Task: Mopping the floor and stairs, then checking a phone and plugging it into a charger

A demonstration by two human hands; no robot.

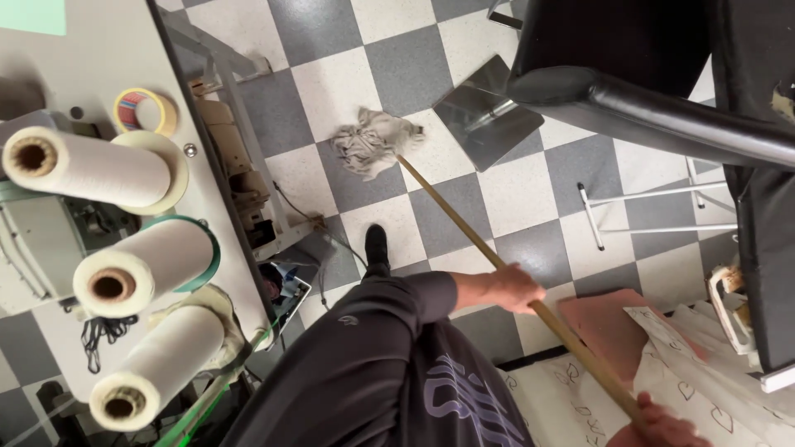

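At bottom edge of the head view, the right hand (658, 424) is gripping the mop handle (497, 261), partly cropped. Left hand (513, 287) is clasping it midway. Mop head (373, 142) is resting on checkered floor (331, 83), between sewing table (91, 66) and black chair (654, 99).

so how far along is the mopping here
In hand: the left hand and right hand grip the wooden mop handle, with the grey mop head pressed on the checkered floor beside a metal chair base. Already done: hard to tell, since no wet streaks or dirt show. Left: likely the tiles near the sewing table, though that's a guess.
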